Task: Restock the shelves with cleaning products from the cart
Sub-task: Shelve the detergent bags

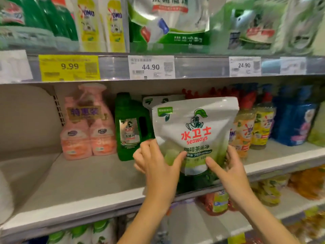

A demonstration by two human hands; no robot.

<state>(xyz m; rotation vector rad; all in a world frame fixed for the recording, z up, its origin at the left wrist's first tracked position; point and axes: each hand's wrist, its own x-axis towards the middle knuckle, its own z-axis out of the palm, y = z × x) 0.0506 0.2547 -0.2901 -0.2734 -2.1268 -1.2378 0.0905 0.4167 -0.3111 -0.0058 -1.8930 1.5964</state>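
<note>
Pouch (193, 131) of Seaways cleaner, white fading to green toward its base, is held upright in both hands in front of the middle shelf (88, 182). The left hand (156, 161) grips the pouch's lower left edge, thumb pressed on the printed front and fingers curled round the side. The right hand (228, 166) grips the lower right edge in the same way, thumb on the front and fingers behind. The dark green base of the pouch lies near the front lip of the shelf; whether it touches the shelf cannot be told.

Directly behind the held pouch, the top of a second matching pouch (154, 101) shows. To its left stands a green jug (131, 127), and further left a pair of pink bottles (88, 124) banded together. To the right of the pouch stand yellow bottles (246, 129) with red caps, then blue packs (295, 120).

The rail above carries a yellow price label (69, 67) reading 9.99 and white labels reading 44.90 (151, 66) and 24.90 (244, 66). On the top shelf are green bottles (52, 16), OMO bottles (102, 23) and a large refill bag (170, 20); that part of the view is blurred.
</note>
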